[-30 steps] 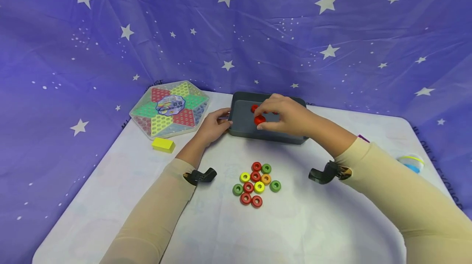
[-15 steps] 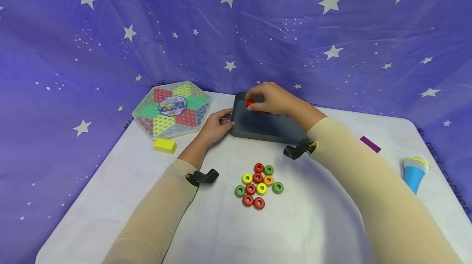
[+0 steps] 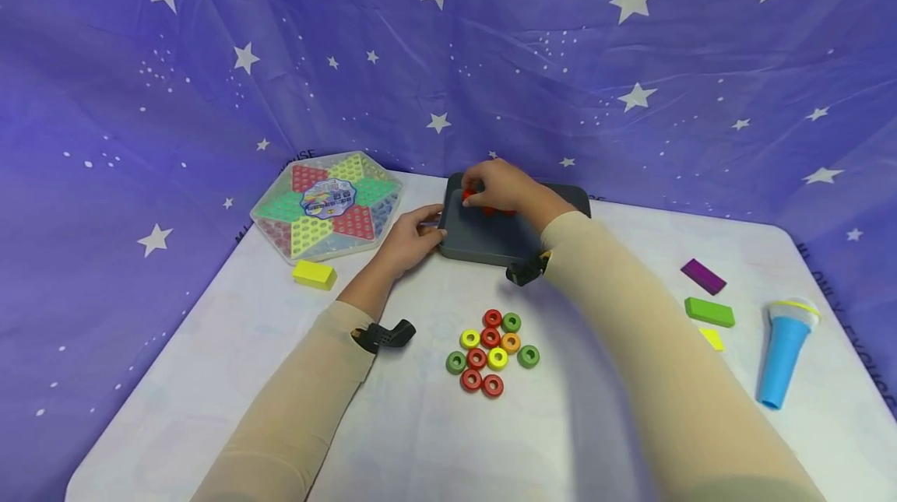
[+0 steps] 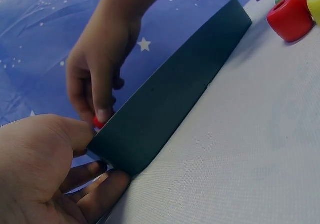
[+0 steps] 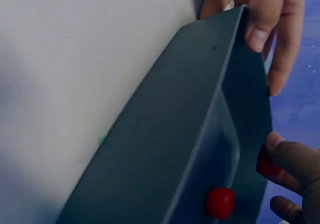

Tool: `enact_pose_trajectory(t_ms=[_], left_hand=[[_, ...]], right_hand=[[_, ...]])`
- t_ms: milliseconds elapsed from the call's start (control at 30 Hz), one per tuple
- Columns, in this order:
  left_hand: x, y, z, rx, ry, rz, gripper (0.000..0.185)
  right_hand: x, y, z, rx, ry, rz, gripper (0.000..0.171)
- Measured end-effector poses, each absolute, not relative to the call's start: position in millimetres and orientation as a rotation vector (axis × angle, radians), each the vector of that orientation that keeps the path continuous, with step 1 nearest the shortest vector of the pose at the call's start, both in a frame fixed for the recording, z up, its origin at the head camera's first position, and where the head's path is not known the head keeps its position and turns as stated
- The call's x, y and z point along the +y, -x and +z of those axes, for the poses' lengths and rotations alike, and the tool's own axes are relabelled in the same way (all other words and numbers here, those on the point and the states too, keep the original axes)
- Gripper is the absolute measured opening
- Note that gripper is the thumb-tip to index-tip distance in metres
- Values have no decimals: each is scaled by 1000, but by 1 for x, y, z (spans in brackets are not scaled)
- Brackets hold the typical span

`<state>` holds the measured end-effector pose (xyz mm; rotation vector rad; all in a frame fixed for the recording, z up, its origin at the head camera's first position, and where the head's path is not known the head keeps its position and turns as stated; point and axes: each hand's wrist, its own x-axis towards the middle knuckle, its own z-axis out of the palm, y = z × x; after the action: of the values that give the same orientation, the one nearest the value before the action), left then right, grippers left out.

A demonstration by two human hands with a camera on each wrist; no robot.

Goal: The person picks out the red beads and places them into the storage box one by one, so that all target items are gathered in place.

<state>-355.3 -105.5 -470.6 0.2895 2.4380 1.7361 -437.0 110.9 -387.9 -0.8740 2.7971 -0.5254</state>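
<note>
Tray (image 3: 483,241) behind rings (image 3: 492,350); game board (image 3: 325,205) left; blocks (image 3: 708,296), microphone (image 3: 781,350) right.

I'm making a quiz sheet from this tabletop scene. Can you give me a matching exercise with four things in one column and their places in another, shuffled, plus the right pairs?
Things:
1. tray
2. microphone
3. game board
4. ring pile

Places:
A. far left of the table, by the backdrop
B. near middle of the table, between the arms
C. right edge of the table
D. far middle, with the left hand at its corner

Pairs: 1-D, 2-C, 3-A, 4-B
</note>
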Motion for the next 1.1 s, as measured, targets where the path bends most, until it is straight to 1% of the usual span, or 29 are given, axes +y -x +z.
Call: enact_pose_trajectory(t_ms=[133, 300, 400, 567, 733, 900, 1100], left_hand=[[-105, 356, -470, 2430, -285, 1750, 54], [-105, 356, -472, 2416, -294, 1781, 53], [-106, 356, -471, 2417, -295, 1776, 53], [-106, 356, -471, 2430, -305, 1757, 54], [-103, 355, -470, 2423, -309, 1759, 55], [-102, 355, -470, 2413, -317, 1766, 55], [-106, 355, -471, 2409, -303, 1776, 55]], right_hand=[[107, 440, -392, 2824, 852, -474, 30], [106, 442, -398, 2852, 813, -423, 31], [105, 441, -403, 2873, 807, -384, 28], [106, 439, -412, 2926, 851, -294, 22], [110, 439, -416, 2945, 882, -260, 21], [112, 438, -401, 2944, 905, -270, 30], [111, 423, -359, 2946, 1016, -300, 41]])
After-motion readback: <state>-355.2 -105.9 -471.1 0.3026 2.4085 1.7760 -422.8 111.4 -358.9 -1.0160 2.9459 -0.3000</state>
